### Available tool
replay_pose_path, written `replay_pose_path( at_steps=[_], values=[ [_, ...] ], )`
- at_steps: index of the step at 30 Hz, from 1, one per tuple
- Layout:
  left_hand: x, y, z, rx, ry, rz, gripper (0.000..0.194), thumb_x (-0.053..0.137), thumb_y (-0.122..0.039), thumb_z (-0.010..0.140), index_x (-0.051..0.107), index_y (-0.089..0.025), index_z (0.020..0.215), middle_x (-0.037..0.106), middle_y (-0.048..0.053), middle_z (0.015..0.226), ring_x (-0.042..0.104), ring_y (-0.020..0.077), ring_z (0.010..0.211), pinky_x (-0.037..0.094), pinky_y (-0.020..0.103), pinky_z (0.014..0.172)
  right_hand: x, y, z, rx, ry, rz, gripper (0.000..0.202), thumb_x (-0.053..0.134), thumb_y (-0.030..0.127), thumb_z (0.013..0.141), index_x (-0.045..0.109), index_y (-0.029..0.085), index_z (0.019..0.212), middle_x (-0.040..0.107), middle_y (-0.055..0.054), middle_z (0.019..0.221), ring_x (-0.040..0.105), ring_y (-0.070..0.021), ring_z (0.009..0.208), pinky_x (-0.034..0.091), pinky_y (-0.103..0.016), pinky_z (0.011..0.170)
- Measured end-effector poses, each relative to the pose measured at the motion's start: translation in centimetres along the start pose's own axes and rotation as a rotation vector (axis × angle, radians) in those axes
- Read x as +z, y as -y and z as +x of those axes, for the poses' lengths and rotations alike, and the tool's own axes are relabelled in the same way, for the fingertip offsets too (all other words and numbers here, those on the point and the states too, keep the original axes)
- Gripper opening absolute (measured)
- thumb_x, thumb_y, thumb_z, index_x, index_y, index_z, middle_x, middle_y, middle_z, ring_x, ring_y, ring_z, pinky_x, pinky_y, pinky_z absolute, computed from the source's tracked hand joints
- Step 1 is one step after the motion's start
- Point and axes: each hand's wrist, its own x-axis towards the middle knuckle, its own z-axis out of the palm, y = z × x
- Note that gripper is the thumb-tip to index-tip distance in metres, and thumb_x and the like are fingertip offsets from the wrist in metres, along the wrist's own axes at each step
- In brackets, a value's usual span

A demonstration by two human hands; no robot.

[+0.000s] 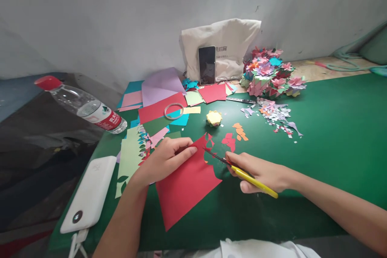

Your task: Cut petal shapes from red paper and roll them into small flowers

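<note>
Right, I see the left hand pinching one red sheet by its upper edge, on the near side of the yellow rosette; the right hand grips one pair of scissors, blades at the sheet. I judge the sheet light, bendable and easily torn, best held just beside the cut. I count one phone beyond the rosette, one bottle left of it.

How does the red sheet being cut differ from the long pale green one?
The red sheet is held in the left hand, while the pale green sheet lies on the table. The red sheet has curved notches along one edge; the pale green sheet carries small leaf shapes. Both look like paper.
</note>
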Motion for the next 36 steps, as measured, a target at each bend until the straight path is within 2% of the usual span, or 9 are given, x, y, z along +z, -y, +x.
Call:
replay_pose_path(
  at_steps=[3, 6, 13, 18, 23, 29, 33, 36],
  values=[
    [0.2, 0.0, 0.1, 0.025, -0.077, 0.012, 0.037, 0.038, -0.037, 0.098, 0.038, -0.018, 0.066, 0.037, -0.005, 0.065, 0.035, 0.0097, 0.059, 0.027, 0.026, 0.057, 0.1, 0.1, 0.0, 0.007, 0.045, 0.005, 0.061, 0.045, 0.081, 0.078, 0.047, 0.02, 0.085, 0.05, 0.001, 0.074, 0.044, -0.0151, 0.067, 0.037, -0.025, 0.058],
    [0.5, -0.1, 0.2, 0.045, -0.116, 0.029, 0.035, 0.04, -0.033, 0.097, 0.035, -0.018, 0.065, 0.035, -0.006, 0.063, 0.032, 0.0098, 0.058, 0.026, 0.026, 0.057, 0.2, -0.1, 0.1, 0.006, 0.036, 0.003, 0.062, 0.044, 0.082, 0.077, 0.047, 0.02, 0.085, 0.05, 0.0, 0.075, 0.042, -0.0148, 0.067, 0.036, -0.025, 0.058],
    [0.6, -0.1, 0.1, 0.032, -0.119, -0.015, 0.031, 0.041, -0.029, 0.095, 0.041, -0.018, 0.066, 0.039, -0.006, 0.063, 0.034, 0.0095, 0.058, 0.026, 0.025, 0.055, 0.1, -0.6, 0.3, -0.014, 0.05, 0.042, 0.065, 0.042, 0.081, 0.079, 0.05, 0.017, 0.085, 0.048, 0.002, 0.071, 0.037, -0.0119, 0.061, 0.031, -0.024, 0.056],
    [1.0, -0.3, 0.0, -0.028, -0.086, -0.105, 0.033, 0.046, -0.038, 0.094, 0.053, -0.017, 0.07, 0.047, -0.004, 0.065, 0.041, 0.0093, 0.059, 0.028, 0.023, 0.053, 0.3, -0.8, 0.1, 0.014, 0.067, 0.058, 0.06, 0.042, 0.079, 0.08, 0.045, 0.019, 0.084, 0.042, 0.003, 0.07, 0.035, -0.0123, 0.063, 0.03, -0.024, 0.056],
    [1.6, -0.4, 0.4, -0.103, -0.119, -0.15, 0.037, 0.05, -0.046, 0.092, 0.058, -0.016, 0.072, 0.051, -0.004, 0.065, 0.045, 0.0097, 0.06, 0.03, 0.022, 0.052, 0.5, -0.8, 0.0, 0.036, 0.06, 0.032, 0.056, 0.041, 0.076, 0.083, 0.041, 0.02, 0.084, 0.042, 0.002, 0.075, 0.036, -0.0142, 0.069, 0.032, -0.025, 0.061],
    [1.6, -0.2, 0.4, -0.102, -0.125, -0.165, 0.038, 0.051, -0.048, 0.091, 0.061, -0.017, 0.073, 0.054, -0.003, 0.068, 0.047, 0.0099, 0.061, 0.033, 0.021, 0.052, 0.6, -0.7, 0.2, 0.006, 0.056, 0.1, 0.049, 0.046, 0.068, 0.086, 0.038, 0.02, 0.081, 0.034, 0.006, 0.069, 0.027, -0.0099, 0.058, 0.026, -0.023, 0.054],
    [1.4, -0.4, 0.4, -0.116, -0.105, -0.174, 0.037, 0.052, -0.049, 0.09, 0.064, -0.017, 0.075, 0.057, -0.003, 0.068, 0.051, 0.0102, 0.062, 0.034, 0.021, 0.052, 0.4, -0.6, 0.3, -0.007, 0.059, 0.101, 0.049, 0.049, 0.066, 0.085, 0.036, 0.02, 0.076, 0.032, 0.006, 0.065, 0.026, -0.009, 0.056, 0.023, -0.024, 0.052],
    [1.3, -0.5, 0.4, -0.133, -0.112, -0.159, 0.038, 0.054, -0.048, 0.089, 0.063, -0.017, 0.07, 0.056, -0.003, 0.066, 0.049, 0.0096, 0.06, 0.034, 0.02, 0.051, 0.3, -0.7, 0.3, -0.012, 0.077, 0.109, 0.046, 0.05, 0.063, 0.086, 0.037, 0.02, 0.075, 0.032, 0.007, 0.063, 0.026, -0.0082, 0.053, 0.022, -0.024, 0.049]
  ],
)
